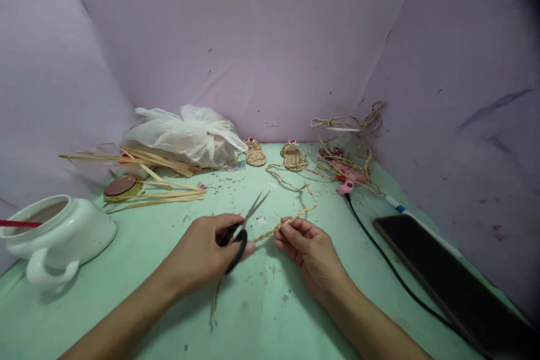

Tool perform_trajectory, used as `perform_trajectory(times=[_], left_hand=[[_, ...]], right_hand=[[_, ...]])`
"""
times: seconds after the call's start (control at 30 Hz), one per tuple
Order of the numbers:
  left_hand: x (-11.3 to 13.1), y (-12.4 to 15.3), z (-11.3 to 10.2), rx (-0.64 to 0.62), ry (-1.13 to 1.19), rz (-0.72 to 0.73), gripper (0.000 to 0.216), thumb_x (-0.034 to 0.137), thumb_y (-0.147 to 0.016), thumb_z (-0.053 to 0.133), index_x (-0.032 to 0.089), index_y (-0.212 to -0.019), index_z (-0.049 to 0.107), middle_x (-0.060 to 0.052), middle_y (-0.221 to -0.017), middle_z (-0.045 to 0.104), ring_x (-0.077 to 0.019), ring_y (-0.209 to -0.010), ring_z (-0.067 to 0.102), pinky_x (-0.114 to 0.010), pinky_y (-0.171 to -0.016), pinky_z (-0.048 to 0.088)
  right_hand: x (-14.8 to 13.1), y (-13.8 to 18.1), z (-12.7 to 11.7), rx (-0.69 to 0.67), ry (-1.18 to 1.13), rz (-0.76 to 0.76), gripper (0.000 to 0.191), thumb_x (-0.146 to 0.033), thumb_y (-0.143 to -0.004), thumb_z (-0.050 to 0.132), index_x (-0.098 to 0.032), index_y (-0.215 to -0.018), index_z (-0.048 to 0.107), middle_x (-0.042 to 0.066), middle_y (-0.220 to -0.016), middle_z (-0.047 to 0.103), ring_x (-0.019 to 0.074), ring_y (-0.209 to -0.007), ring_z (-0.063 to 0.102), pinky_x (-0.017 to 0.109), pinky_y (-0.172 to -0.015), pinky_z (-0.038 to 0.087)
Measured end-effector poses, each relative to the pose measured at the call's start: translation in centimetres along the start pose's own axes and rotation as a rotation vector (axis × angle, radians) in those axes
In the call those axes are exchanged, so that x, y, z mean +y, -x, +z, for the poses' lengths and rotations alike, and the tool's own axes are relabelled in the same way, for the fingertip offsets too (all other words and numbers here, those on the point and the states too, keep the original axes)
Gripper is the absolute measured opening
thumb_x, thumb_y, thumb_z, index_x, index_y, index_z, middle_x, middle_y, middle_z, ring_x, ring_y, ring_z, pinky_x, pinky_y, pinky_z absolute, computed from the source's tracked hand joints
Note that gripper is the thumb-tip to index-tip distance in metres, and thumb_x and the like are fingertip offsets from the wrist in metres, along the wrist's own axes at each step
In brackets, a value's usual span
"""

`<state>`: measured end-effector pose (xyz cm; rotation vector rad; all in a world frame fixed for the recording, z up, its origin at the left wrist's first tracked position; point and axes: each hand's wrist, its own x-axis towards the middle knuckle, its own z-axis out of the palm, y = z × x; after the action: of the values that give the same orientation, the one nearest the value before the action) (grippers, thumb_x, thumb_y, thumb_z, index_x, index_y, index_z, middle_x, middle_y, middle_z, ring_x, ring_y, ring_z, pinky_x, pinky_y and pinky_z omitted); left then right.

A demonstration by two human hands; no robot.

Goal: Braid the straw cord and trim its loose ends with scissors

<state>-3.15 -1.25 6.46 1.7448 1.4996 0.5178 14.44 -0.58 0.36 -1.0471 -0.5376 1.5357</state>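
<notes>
My left hand (206, 247) is closed around a pair of black-handled scissors (238, 242), whose slightly parted blades point up and away. The near end of a braided straw cord (266, 234) also passes by this hand, and its loose tail hangs below. Between thumb and fingers, my right hand (307, 253) pinches the same cord a little to the right. From there the cord winds back across the table toward two small woven slippers (255, 154) with red and white beads at their tips. The second slipper (294, 156) lies partly under the cord.
A white pot (90, 230), dry straw strips (169, 197), a round tin (122, 187) and a tied plastic bag (185, 135) stand left. At right are a pink glue gun (348, 177), its black cable (379, 263), a cord heap (365, 124) and a dark phone (447, 281).
</notes>
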Motion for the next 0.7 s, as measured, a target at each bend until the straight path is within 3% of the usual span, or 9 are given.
perform_trajectory(times=[0.1,0.27,0.43,0.7], left_hand=[[1.1,1.5,1.5,0.107,-0.214,0.026,0.024,0.035,-0.070,0.052,0.024,-0.090,0.060,0.002,-0.059,0.057,-0.0147,-0.054,0.049,-0.023,-0.052,0.032],[0.7,2.0,3.4,0.011,-0.301,0.115,0.026,0.023,-0.073,0.043,0.026,-0.095,0.056,-0.002,-0.076,0.063,-0.0190,-0.067,0.056,-0.025,-0.059,0.036],[-0.5,1.3,3.5,0.005,-0.490,0.146,0.039,0.027,-0.073,0.042,0.023,-0.111,0.048,-0.009,-0.091,0.062,-0.0255,-0.085,0.055,-0.033,-0.073,0.038],[-0.6,1.2,3.2,-0.055,-0.538,0.208,0.044,0.022,-0.072,0.041,0.020,-0.116,0.045,-0.008,-0.095,0.060,-0.0224,-0.084,0.054,-0.031,-0.072,0.040]], right_hand=[[0.3,-0.1,0.1,0.100,-0.014,-0.087,0.024,-0.023,-0.050,0.078,-0.014,-0.064,0.061,-0.001,-0.060,0.062,0.0107,-0.058,0.060,0.023,-0.060,0.052],[0.5,0.2,0.2,0.127,0.005,-0.128,0.022,-0.023,-0.052,0.077,-0.014,-0.063,0.060,0.000,-0.059,0.062,0.0110,-0.057,0.060,0.024,-0.060,0.052],[0.5,0.2,0.2,0.068,0.019,-0.121,0.021,-0.023,-0.055,0.075,-0.014,-0.064,0.059,-0.001,-0.056,0.062,0.0105,-0.055,0.060,0.023,-0.057,0.052],[0.4,0.4,0.3,-0.002,-0.025,-0.085,0.027,-0.023,-0.049,0.078,-0.013,-0.064,0.058,0.000,-0.054,0.063,0.0109,-0.051,0.060,0.022,-0.054,0.052]])
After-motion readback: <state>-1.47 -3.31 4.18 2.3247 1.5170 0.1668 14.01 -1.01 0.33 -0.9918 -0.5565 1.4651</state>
